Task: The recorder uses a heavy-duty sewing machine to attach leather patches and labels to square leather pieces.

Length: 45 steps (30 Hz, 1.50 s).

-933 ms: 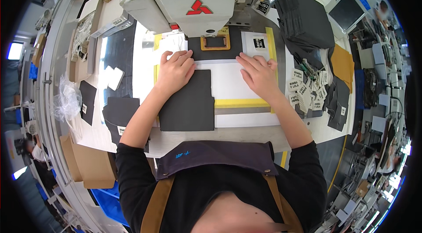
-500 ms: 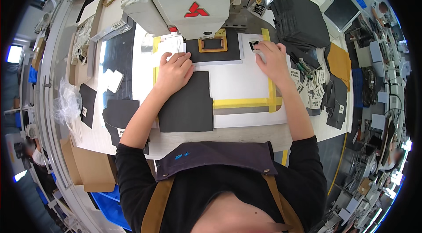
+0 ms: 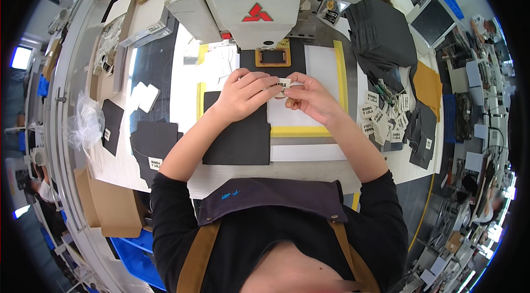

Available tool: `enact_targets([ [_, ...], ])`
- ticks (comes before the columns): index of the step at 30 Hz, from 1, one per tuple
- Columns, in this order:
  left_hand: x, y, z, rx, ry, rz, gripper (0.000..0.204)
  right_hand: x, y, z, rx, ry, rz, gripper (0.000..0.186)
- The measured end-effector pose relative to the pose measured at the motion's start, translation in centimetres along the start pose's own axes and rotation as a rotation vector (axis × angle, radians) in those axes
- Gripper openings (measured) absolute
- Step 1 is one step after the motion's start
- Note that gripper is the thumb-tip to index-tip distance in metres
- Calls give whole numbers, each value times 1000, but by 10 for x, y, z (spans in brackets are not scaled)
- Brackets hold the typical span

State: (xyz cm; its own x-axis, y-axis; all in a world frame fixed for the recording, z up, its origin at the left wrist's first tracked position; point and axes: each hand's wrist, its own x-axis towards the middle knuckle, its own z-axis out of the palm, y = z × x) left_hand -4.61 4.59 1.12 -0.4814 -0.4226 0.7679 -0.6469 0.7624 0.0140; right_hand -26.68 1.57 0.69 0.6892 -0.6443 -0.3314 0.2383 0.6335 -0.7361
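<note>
A small white label with dark print [image 3: 284, 83] is pinched between the fingertips of both hands, over the white template board. My left hand [image 3: 245, 96] comes in from the left with bent fingers reaching the label's left side. Thumb and forefinger of my right hand [image 3: 313, 98] close on its right side. Just beyond them, a dark panel [image 3: 298, 64] lies under the sewing machine head [image 3: 251, 6], with a yellow-orange clamp frame [image 3: 273, 59] on it. Another black panel [image 3: 237, 144] lies flat below my left hand and wrist, which partly cover it.
Yellow tape [image 3: 301, 132] edges the template board. To the right lie a heap of white labels [image 3: 381, 119], a stack of black panels [image 3: 381, 30] and a mustard-coloured piece [image 3: 427, 86]. Black labelled pieces [image 3: 154, 146], a plastic bag [image 3: 85, 124] and an open carton [image 3: 113, 204] are on the left.
My right hand has moved left from the board's right side, where it was at a small dark patch. My left hand has come right off the panel's edge; both now meet at the label.
</note>
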Motion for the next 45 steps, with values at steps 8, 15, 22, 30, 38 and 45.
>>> enact_targets([
  [8, -7, -22, 13, -39, -151, -73, 23, 31, -19, 2, -584, 144, -253, 22],
  [15, -16, -44, 39, 49, -151, -129, 23, 68, -19, -9, -799, 278, -286, 16],
  [22, -15, -39, 38, 110, -187, -121, 21, 72, -16, -8, -666, 380, -310, 15],
  [30, -18, -39, 41, 137, -208, -82, 16, 78, -13, -9, -648, 428, -349, 12],
  [38, -16, -38, 40, 140, -193, -42, 19, 79, -14, -9, -700, 436, -344, 12],
  [45, -16, -36, 39, 118, -240, -67, 25, 80, -14, -12, -723, 437, -332, 13],
])
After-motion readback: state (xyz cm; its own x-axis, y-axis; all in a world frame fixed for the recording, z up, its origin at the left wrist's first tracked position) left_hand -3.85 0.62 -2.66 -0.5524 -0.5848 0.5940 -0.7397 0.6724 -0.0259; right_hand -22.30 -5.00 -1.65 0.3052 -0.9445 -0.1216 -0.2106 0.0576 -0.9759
